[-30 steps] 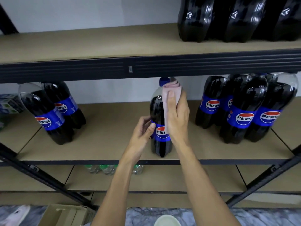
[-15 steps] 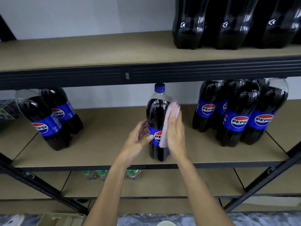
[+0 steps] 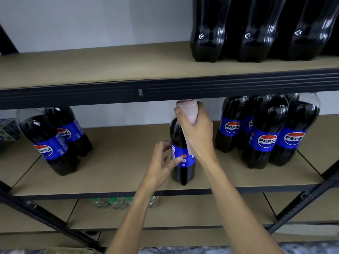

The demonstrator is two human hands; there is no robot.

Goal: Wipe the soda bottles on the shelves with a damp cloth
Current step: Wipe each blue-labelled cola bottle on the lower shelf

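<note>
While the fingers (image 3: 202,110) of the right hand (image 3: 197,132) curl tightly round a pink cloth (image 3: 189,113), they clamp it over the neck of a Pepsi bottle (image 3: 181,169). The bottle stands upright near the front edge of the middle shelf (image 3: 113,162). Half a second ago this hand lay flat, pressing the cloth against the bottle's side at label height, and the blue cap showed above it. Now the hand has climbed to the top and the cloth covers the cap.

The left hand (image 3: 161,164) has loosened. Earlier it gripped the label; now its fingers are spread apart, with the thumb tip resting on the blue label and the other fingertips close beside the bottle's left side. The label has turned, so the word Pepsi reads vertically where the round logo faced before. Both bare forearms reach up from below.

The black front beam (image 3: 91,94) of the upper shelf (image 3: 91,66) crosses just above the right hand and hides the very top of the cloth. To the right, near the held bottle but apart from it, a cluster of Pepsi bottles (image 3: 266,132) stands packed together. To the left, well apart, two more bottles (image 3: 49,143) stand one behind the other. On the upper shelf, three dark bottles (image 3: 256,30) show only their lower halves. Under the middle shelf, small clear bottles with green caps (image 3: 113,201) peek out beside the left forearm. Black diagonal braces (image 3: 302,197) cross the lower corners.
</note>
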